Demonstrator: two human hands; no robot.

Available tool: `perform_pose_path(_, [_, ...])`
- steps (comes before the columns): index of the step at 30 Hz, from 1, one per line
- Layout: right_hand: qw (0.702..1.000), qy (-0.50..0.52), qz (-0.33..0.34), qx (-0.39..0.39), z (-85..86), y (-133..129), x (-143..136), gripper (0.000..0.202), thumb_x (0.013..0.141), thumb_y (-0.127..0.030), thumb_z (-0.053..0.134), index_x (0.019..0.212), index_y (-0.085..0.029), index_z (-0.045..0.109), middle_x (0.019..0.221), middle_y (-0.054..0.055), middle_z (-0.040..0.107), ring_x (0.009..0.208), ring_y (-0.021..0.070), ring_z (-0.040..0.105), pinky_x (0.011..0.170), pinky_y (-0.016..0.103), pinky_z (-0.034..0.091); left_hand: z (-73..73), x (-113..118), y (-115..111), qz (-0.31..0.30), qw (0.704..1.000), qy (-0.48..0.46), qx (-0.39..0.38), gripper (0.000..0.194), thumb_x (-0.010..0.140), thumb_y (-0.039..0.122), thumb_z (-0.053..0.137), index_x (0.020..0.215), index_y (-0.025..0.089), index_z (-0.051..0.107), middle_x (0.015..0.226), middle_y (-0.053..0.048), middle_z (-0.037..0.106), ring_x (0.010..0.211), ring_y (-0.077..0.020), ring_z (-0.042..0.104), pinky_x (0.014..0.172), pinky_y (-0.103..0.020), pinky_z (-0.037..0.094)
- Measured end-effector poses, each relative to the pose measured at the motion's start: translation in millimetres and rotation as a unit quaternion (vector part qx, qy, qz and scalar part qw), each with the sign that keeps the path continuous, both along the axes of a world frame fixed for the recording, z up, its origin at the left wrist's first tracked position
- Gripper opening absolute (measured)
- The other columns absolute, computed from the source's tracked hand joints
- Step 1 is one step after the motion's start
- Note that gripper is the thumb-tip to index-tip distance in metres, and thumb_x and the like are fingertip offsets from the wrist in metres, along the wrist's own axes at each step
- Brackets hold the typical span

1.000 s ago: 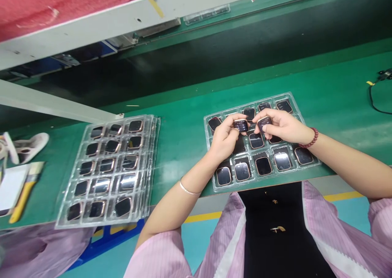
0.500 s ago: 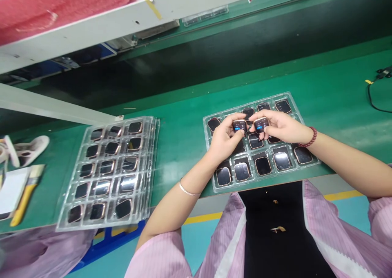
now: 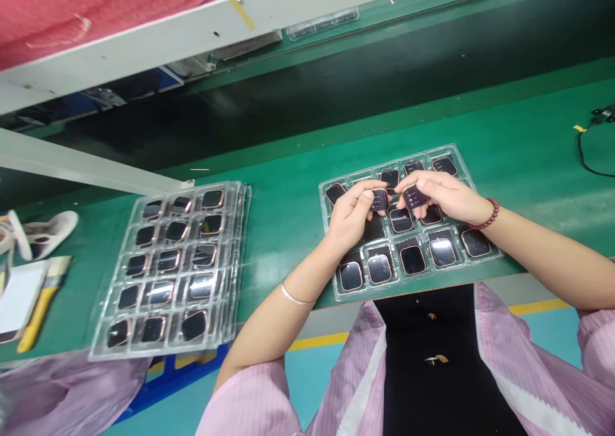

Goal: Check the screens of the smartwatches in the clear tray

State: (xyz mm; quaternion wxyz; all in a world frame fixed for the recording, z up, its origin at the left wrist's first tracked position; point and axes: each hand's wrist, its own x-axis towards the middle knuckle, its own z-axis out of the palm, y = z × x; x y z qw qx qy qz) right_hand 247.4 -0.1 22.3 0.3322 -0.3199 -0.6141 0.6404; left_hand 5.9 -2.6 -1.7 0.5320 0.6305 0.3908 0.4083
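Observation:
My left hand (image 3: pixel 353 210) is closed on a strapless smartwatch (image 3: pixel 380 200), its thumb at the screen's upper left. Another such smartwatch (image 3: pixel 414 196) is gripped in my right hand (image 3: pixel 444 196), with the thumb over the top of its screen. Both screens are lit with a dark menu and face up. Directly beneath both hands lies a clear plastic tray (image 3: pixel 406 283), with square, gold-rimmed watches in its pockets. Watches in the front row, such as a dark-screened watch (image 3: pixel 412 260), are plainly visible; my hands partly cover the middle and back rows.
To the left stands a stack of clear trays (image 3: pixel 243 231) holding more watches. A yellow-handled brush (image 3: pixel 43 305) lies at the far left of the green bench (image 3: pixel 283 231). A white shelf beam (image 3: pixel 144 36) crosses above, and a black cable (image 3: pixel 583 154) rests at the right.
Both watch screens have switched from a view with a blue button to a dark menu. My thumbs have shifted upward on the watches, and the right watch now sits more tilted.

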Motion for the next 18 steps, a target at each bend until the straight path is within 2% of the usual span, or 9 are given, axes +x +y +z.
perform_pose_path(2, [1.000,-0.004,-0.002,0.014,-0.6,0.2,0.0,0.025,0.101,-0.020,0.057,0.125,-0.015,0.063,0.106,0.008,0.074,0.072,0.0122,0.070,0.064,0.024,0.062,0.1,0.6,0.0,-0.001,1.000,-0.006,0.012,0.037,0.097,0.042,0.066,0.126,0.019,0.065,0.110,-0.010,0.076,0.080,-0.0157,0.073,0.066,-0.027,0.058])
perform_pose_path(3, [1.000,-0.009,0.000,0.022,-1.0,0.2,-0.2,0.031,0.096,-0.013,0.060,0.128,-0.016,0.061,0.108,0.008,0.073,0.074,0.0126,0.071,0.065,0.024,0.062,-0.4,1.0,0.2,-0.004,1.000,-0.007,0.017,0.039,0.093,0.035,0.069,0.128,0.019,0.064,0.113,-0.009,0.075,0.084,-0.0158,0.073,0.073,-0.028,0.061])
perform_pose_path(6, [0.999,-0.018,0.007,0.033,-1.6,-0.2,-1.0,0.046,0.087,-0.003,0.058,0.130,-0.016,0.060,0.112,0.007,0.071,0.076,0.0123,0.071,0.064,0.023,0.062,-2.2,1.8,0.4,-0.016,1.000,-0.002,0.024,0.040,0.089,0.023,0.067,0.129,0.019,0.062,0.112,-0.008,0.075,0.087,-0.0150,0.073,0.083,-0.031,0.063])
perform_pose_path(11, [0.999,-0.022,0.002,0.036,-0.4,-0.7,-1.7,0.043,0.089,-0.004,0.058,0.130,-0.016,0.060,0.112,0.007,0.071,0.076,0.0123,0.072,0.065,0.023,0.062,-0.4,1.2,0.0,-0.009,1.000,-0.006,0.019,0.045,0.088,0.024,0.068,0.132,0.019,0.060,0.114,-0.009,0.075,0.092,-0.0173,0.073,0.078,-0.030,0.063])
perform_pose_path(15, [1.000,-0.022,0.001,0.023,-1.5,-0.3,-2.1,0.030,0.099,-0.011,0.053,0.127,-0.015,0.063,0.106,0.007,0.073,0.072,0.0116,0.072,0.061,0.021,0.061,4.0,1.9,-0.9,-0.016,1.000,0.002,0.009,0.029,0.096,0.029,0.060,0.122,0.018,0.064,0.108,-0.009,0.076,0.077,-0.0137,0.071,0.067,-0.026,0.060])
perform_pose_path(18, [1.000,-0.021,0.002,0.016,-1.9,-0.4,-2.8,0.027,0.099,-0.011,0.054,0.123,-0.016,0.064,0.104,0.006,0.073,0.071,0.0111,0.072,0.062,0.021,0.062,6.1,3.0,-1.9,-0.018,1.000,0.009,0.004,0.026,0.095,0.026,0.059,0.119,0.017,0.065,0.107,-0.009,0.077,0.079,-0.0141,0.072,0.066,-0.025,0.059])
